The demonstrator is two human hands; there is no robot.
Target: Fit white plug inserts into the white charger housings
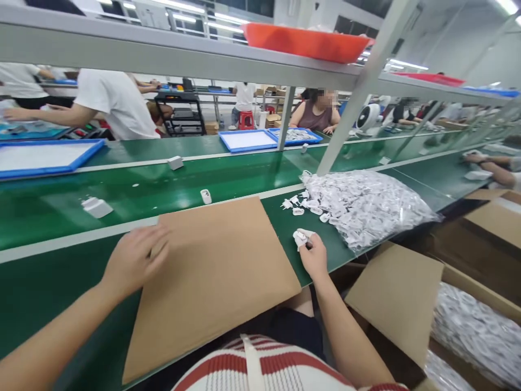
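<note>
A flat sheet of brown cardboard [215, 266] lies on the green bench in front of me. Over its left edge hovers my left hand [136, 256], slightly blurred, fingers loosely curved and nothing visible between them and the thumb. To the right of the cardboard, my right hand [314, 255] is closed around a small white plastic plug part [300, 238]. Just beyond it, loose white plug parts [298, 211] spill from a clear plastic bag [370, 206] full of similar pieces.
A green conveyor belt [134, 187] carries white plug housings [96, 207] and a small oval part [206, 196]. Blue-rimmed trays [248, 140] stand beyond. An overhead shelf [183, 57] holds a red tray [305, 42]. Open cartons [396, 296] sit at lower right. Co-workers are across and right.
</note>
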